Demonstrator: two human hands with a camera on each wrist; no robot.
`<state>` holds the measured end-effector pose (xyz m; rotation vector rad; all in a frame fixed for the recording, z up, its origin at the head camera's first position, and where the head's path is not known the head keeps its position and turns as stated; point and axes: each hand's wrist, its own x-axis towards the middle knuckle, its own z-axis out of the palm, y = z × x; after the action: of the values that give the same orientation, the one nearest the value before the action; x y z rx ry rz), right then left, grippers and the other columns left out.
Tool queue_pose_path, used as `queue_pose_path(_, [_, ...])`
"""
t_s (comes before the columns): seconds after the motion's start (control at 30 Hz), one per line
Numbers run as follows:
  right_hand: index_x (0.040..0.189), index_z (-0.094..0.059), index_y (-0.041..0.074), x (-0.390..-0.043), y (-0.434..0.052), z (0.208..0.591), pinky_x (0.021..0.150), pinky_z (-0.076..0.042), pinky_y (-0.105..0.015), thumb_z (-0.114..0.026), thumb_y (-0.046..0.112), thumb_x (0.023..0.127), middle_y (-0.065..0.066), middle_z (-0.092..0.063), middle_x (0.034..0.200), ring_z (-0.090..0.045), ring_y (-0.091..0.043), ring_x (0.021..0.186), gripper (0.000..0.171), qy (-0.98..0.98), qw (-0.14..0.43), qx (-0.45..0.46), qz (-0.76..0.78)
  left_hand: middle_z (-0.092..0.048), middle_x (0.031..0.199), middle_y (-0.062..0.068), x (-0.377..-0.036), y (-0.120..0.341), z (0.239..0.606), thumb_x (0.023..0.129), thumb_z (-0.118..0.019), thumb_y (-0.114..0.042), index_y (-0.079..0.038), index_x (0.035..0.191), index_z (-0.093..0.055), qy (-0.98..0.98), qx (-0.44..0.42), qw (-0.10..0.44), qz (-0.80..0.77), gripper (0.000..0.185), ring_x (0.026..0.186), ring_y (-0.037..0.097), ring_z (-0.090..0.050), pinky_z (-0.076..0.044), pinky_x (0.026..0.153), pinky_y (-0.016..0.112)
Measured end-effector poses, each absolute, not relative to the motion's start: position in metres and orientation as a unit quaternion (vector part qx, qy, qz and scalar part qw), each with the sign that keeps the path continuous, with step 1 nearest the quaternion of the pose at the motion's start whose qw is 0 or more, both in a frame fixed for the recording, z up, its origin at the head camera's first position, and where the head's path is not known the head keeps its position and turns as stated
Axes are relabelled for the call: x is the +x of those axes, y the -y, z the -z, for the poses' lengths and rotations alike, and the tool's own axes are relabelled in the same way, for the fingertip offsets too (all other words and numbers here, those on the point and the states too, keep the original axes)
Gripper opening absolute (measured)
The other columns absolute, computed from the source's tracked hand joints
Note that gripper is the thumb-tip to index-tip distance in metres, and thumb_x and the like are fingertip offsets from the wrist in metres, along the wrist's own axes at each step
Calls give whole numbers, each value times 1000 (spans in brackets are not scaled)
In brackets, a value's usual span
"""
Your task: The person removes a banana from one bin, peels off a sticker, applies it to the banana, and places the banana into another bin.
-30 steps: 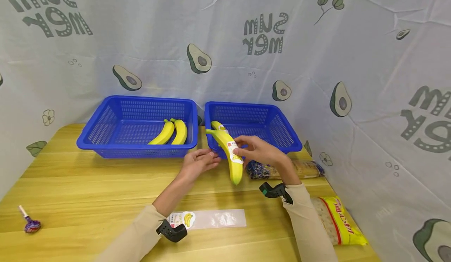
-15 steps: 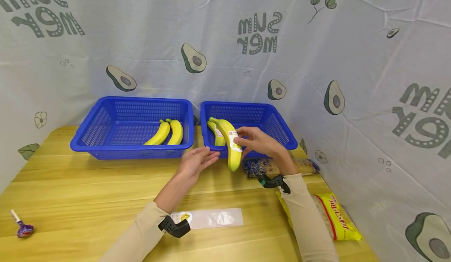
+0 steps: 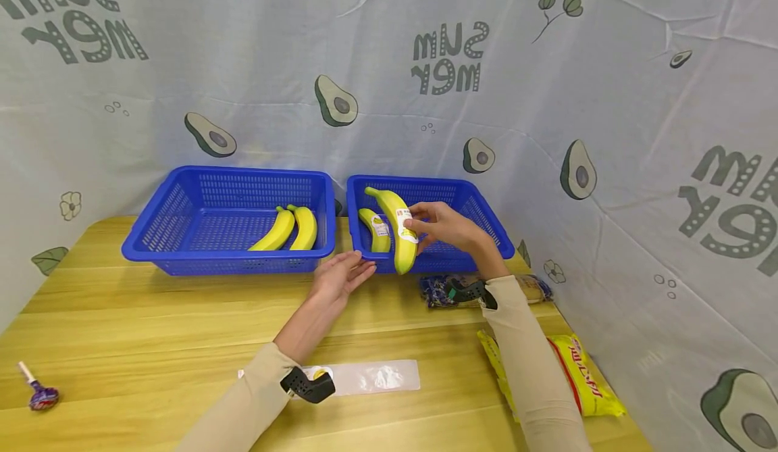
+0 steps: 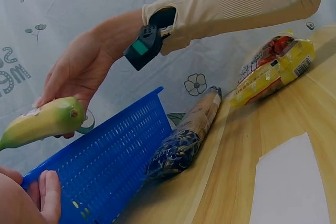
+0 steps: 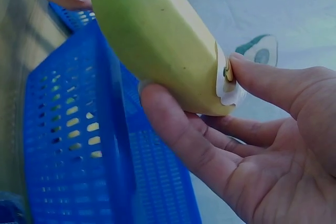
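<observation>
Lifted higher than half a second ago, the banana point(image 3: 398, 229) now hangs over the front rim of the right-hand blue basket point(image 3: 486, 226) instead of out over the table. The right hand point(image 3: 444, 226) grips it at mid-length, thumb pressed on the white sticker point(image 3: 406, 230) and fingers point(image 5: 184, 135) curled under the fruit, with its stem pointing up and back and its blunt tip pointing down. It is smooth and bright yellow, greener toward the stem; the sticker carries a red patch and small print too fine to read. The left hand point(image 3: 342, 278) lies open with relaxed fingers, its fingertips at the basket's front wall just beside the fruit's lower tip, holding nothing. A second stickered banana point(image 3: 377, 230) lies inside the same basket, and two bare bananas point(image 3: 292, 228) lie in the left blue basket point(image 3: 182, 222). On the wooden table point(image 3: 152, 330) sit a clear wrapper point(image 3: 371, 376) with a banana label, a dark patterned packet point(image 3: 444, 291), a yellow snack bag point(image 3: 583, 378) with red lettering, and a lollipop point(image 3: 38, 391). Behind hangs an avocado-print cloth point(image 3: 243, 67) reading "SUM MER" mirrored.
</observation>
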<state>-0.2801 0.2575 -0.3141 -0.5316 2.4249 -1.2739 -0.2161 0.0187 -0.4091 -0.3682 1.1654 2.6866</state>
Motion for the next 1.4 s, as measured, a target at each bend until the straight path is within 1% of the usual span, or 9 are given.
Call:
queue_pose_path(0.13, [157, -43, -6, -291, -259, 312, 87, -65, -49, -58, 21, 114, -26, -60, 137, -75, -30, 92, 54, -855, 175, -179, 454, -68, 88, 10, -219, -19, 409, 103, -62, 12, 3, 103, -61, -386, -128, 89, -909, 9, 77, 22, -75, -66, 85, 36])
queue_pose_path(0.3, [160, -39, -5, -304, -262, 312, 90, -65, -50, -59, 22, 113, -25, -62, 133, -74, -27, 95, 57, -856, 172, -173, 457, -66, 91, 10, -222, -19, 410, 102, -62, 14, 1, 96, -62, -381, -126, 88, -912, 14, 79, 20, -72, -66, 89, 38])
queue_pose_path(0.37, [163, -37, -3, -309, -262, 313, 95, -62, -55, -59, 21, 113, -24, -64, 130, -74, -27, 95, 59, -854, 174, -168, 462, -66, 94, 11, -223, -19, 410, 102, -63, 13, 1, 95, -63, -382, -124, 84, -912, 14, 80, 19, -71, -65, 90, 38])
queue_pose_path(0.5, [169, -30, 5, -319, -262, 313, 100, -59, -60, -59, 20, 113, -22, -67, 126, -73, -27, 97, 64, -849, 185, -158, 470, -63, 102, 13, -224, -20, 411, 102, -64, 12, 4, 104, -63, -388, -120, 79, -911, 8, 80, 17, -71, -65, 88, 36])
queue_pose_path(0.63, [171, -27, 11, -327, -262, 313, 98, -61, -55, -59, 21, 114, -21, -67, 129, -73, -28, 101, 66, -848, 199, -156, 466, -60, 108, 15, -225, -22, 412, 101, -64, 13, 9, 115, -59, -381, -127, 74, -913, 15, 79, 17, -72, -66, 86, 35])
queue_pose_path(0.87, [170, -29, 9, -345, -259, 315, 104, -57, -60, -59, 23, 113, -25, -63, 138, -71, -33, 110, 66, -850, 230, -145, 451, -59, 110, 16, -226, -21, 409, 100, -64, 16, 11, 117, -60, -379, -141, 67, -912, 18, 80, 15, -74, -65, 87, 32])
queue_pose_path(1.03, [170, -27, 6, -360, -258, 323, 105, -56, -59, -59, 19, 113, -26, -61, 143, -68, -34, 117, 66, -850, 248, -125, 447, -60, 112, 17, -226, -21, 408, 100, -64, 16, 12, 122, -60, -376, -145, 69, -913, 23, 80, 15, -74, -65, 88, 33])
queue_pose_path(1.17, [170, -25, 4, -369, -257, 330, 108, -53, -64, -59, 15, 113, -29, -60, 143, -68, -39, 120, 67, -847, 260, -109, 451, -60, 110, 16, -226, -21, 409, 100, -63, 16, 14, 123, -59, -376, -146, 75, -912, 23, 80, 15, -74, -64, 89, 34])
queue_pose_path(1.4, [171, -17, 4, -382, -254, 337, 106, -57, -56, -57, 11, 113, -29, -49, 154, -54, -47, 141, 71, -841, 289, -88, 449, -59, 113, 18, -227, -21, 409, 101, -62, 16, 19, 133, -55, -378, -141, 73, -912, 33, 81, 15, -74, -64, 91, 35])
